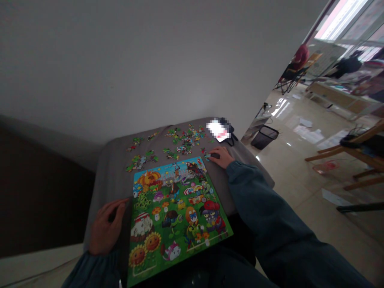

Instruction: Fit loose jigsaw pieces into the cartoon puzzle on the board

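A cartoon jigsaw puzzle [177, 216] with sunflowers, mushrooms and zombie figures lies assembled on a green-bordered board, on a grey cloth-covered table [111, 180]. My left hand [106, 226] rests against the puzzle's left edge, its fingers curled and holding nothing visible. My right hand [220, 157] lies at the puzzle's far right corner. A small puzzle piece [207, 156] sits at its fingertips, though I cannot tell whether it is held. Several loose puzzle pieces [186, 140] are scattered beyond the puzzle.
A phone [219, 130], blurred and glowing, lies with a dark cable at the table's far corner. A black mesh wastebasket [265, 137] stands on the tiled floor to the right. Wooden chairs [354, 148], scattered papers and a wall at the far side surround the table.
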Motion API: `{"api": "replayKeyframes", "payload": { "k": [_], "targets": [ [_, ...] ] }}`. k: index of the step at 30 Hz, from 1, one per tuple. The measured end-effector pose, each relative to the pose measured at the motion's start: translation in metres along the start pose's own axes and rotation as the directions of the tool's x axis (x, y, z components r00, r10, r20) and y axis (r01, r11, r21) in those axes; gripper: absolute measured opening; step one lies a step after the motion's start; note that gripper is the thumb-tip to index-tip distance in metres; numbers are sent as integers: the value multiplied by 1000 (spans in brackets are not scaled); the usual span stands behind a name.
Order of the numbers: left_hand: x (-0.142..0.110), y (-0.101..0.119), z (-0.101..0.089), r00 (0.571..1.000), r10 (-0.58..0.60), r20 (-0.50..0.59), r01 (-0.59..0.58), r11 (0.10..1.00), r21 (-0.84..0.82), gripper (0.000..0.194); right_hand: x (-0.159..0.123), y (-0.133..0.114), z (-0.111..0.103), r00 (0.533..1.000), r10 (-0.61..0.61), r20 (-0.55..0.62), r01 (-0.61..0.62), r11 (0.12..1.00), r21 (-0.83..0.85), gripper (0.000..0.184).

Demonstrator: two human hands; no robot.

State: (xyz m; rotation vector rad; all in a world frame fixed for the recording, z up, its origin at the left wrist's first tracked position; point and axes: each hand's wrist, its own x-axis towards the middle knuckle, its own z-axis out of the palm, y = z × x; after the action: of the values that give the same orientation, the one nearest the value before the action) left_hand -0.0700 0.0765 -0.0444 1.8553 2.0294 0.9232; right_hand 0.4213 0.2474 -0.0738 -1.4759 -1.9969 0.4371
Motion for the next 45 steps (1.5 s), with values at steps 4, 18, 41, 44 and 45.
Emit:
{"api": "replayKeyframes", "payload": {
  "k": [4,18,41,44,45],
  "targets": [
    [-1,0,1,1000,-10,-2,10,1000,2,46,0,2,1,1000,12,-4,-12,999,36,26],
    [1,0,1,1000,10,-9,-10,1000,12,45,-4,-29,-1,998,63,-7,-59,959,276,42],
    [0,4,-2,1000,14,0,-14,1000,16,49,-16,-57,14,978,-16,210,-94,857,507,43],
    [0,3,-1,1000,-20,9,20,1000,5,48,-15,-54,18,977,-30,212,-75,881,468,45],
    [0,3,0,999,-30,11,30,1000,3,48,-15,-53,20,977,-33,211,-67,890,452,45]
  ]
}}
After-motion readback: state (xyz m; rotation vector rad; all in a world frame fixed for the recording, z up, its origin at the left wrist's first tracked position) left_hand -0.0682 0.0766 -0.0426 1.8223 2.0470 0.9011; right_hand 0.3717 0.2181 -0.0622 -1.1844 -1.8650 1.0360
